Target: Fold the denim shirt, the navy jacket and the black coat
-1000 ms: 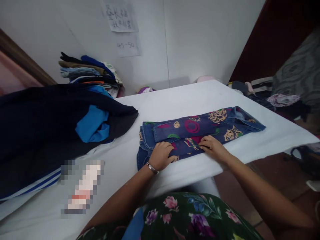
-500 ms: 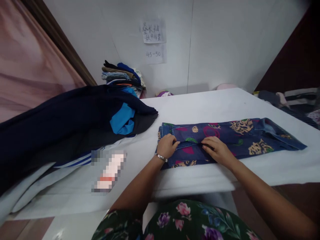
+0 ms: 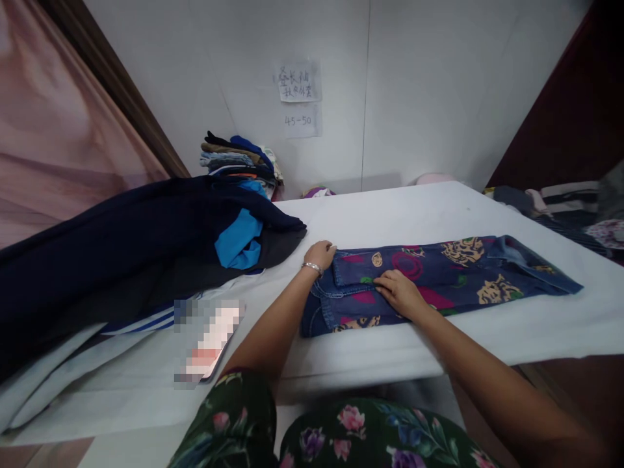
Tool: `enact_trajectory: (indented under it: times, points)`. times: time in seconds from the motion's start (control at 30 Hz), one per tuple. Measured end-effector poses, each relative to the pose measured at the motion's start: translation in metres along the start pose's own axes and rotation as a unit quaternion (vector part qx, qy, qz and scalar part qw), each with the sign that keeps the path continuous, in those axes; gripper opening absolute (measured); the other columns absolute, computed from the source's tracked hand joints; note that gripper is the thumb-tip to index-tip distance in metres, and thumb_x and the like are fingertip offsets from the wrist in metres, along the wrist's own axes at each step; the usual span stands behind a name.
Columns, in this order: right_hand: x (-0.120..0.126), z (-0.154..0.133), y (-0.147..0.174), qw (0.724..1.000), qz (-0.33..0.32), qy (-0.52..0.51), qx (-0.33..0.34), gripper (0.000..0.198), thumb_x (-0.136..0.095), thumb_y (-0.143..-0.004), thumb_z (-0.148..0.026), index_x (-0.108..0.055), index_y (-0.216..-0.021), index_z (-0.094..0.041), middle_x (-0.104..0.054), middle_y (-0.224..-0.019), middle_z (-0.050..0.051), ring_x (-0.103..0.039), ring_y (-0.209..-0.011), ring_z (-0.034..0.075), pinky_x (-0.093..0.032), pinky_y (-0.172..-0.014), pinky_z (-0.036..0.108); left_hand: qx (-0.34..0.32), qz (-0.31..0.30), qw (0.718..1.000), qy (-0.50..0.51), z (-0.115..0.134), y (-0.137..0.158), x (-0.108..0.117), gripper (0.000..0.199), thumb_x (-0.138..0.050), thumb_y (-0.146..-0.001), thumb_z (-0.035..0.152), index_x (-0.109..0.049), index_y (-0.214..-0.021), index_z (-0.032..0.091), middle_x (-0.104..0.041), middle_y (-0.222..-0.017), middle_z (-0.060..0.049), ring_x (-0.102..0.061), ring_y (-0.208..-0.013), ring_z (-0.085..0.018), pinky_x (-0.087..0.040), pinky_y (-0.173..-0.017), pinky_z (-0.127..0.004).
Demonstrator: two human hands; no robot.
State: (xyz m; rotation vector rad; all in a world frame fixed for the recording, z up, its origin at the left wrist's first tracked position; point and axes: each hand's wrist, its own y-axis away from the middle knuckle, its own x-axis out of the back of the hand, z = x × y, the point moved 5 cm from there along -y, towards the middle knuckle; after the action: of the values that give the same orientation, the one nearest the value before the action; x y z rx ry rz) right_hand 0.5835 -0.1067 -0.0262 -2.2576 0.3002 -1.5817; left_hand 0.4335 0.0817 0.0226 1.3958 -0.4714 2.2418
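Observation:
A blue denim jacket (image 3: 433, 279) with tan, magenta and green prints lies folded into a long strip, its collar at the right end. At the far corner of its left end is my left hand (image 3: 320, 255), fingers curled on the hem, with a silver bracelet at the wrist. My right hand (image 3: 397, 292) pinches the front edge of the folded-over layer near the strip's middle. Between the hands a band of darker denim shows at the hem.
A heap of dark clothes (image 3: 160, 221) with a bright blue piece (image 3: 240, 239) covers the table's left side. A blurred-out phone (image 3: 214, 341) lies before it. Behind stands a stack of folded clothes (image 3: 238, 159). More clothes (image 3: 565, 201) lie at right; paper signs (image 3: 299, 81) hang on the wall.
My left hand has moved from the strip's middle to the far left corner, and the upper layer's hem now lies farther right. My right hand has shifted slightly left along the edge.

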Motion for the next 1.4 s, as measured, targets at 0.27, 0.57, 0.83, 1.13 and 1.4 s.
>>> enact_trajectory:
  times: [0.27,0.57,0.83,1.13,1.4]
  points:
    - [0.001,-0.001,-0.002,1.0,-0.01,-0.02,-0.003,0.023,-0.046,-0.094,-0.024,-0.069,-0.093,-0.021,-0.062,-0.088,0.005,-0.05,-0.081,0.018,-0.042,-0.074,0.032,-0.039,-0.067,0.997,0.016,0.02,-0.03,-0.03,0.018,-0.062,-0.08,0.032,-0.072,-0.089,0.019,-0.072,-0.096,-0.004,-0.064,-0.092,-0.018,-0.047,-0.081,-0.025]
    - [0.005,-0.006,-0.004,0.999,-0.025,-0.017,0.016,0.025,-0.044,-0.094,-0.021,-0.068,-0.09,-0.02,-0.06,-0.084,0.007,-0.05,-0.08,0.018,-0.041,-0.071,0.031,0.019,-0.029,0.999,0.022,0.001,-0.035,-0.046,0.017,-0.058,-0.082,0.029,-0.07,-0.086,0.018,-0.072,-0.097,-0.007,-0.063,-0.095,-0.02,-0.046,-0.083,-0.028]
    - [0.018,-0.013,-0.001,0.997,-0.002,-0.076,0.009,0.023,-0.047,-0.093,-0.026,-0.068,-0.099,-0.021,-0.064,-0.09,0.006,-0.056,-0.085,0.018,-0.046,-0.076,0.033,-0.017,-0.057,0.997,0.046,0.011,-0.021,-0.042,0.049,-0.059,-0.078,0.056,-0.065,-0.109,0.019,-0.068,-0.113,-0.009,-0.062,-0.104,-0.023,-0.046,-0.086,-0.03]
    - [0.081,0.104,-0.034,0.961,0.02,0.13,-0.243,0.049,-0.049,-0.089,-0.042,-0.053,-0.131,-0.016,-0.043,-0.143,0.016,-0.033,-0.134,0.031,-0.026,-0.108,0.049,-0.076,0.019,0.991,0.106,0.008,-0.015,-0.042,0.025,-0.057,-0.081,0.024,-0.066,-0.104,0.019,-0.067,-0.113,-0.007,-0.06,-0.106,-0.02,-0.044,-0.095,-0.031]
    - [0.062,0.181,0.037,0.861,-0.081,0.18,-0.468,0.072,-0.029,-0.091,-0.059,-0.04,-0.14,-0.008,-0.025,-0.151,0.021,-0.021,-0.139,0.034,-0.02,-0.108,0.053,-0.066,0.037,0.993,0.089,0.003,-0.025,-0.045,0.022,-0.054,-0.081,0.018,-0.068,-0.098,0.017,-0.069,-0.107,-0.008,-0.061,-0.105,-0.021,-0.044,-0.098,-0.033]
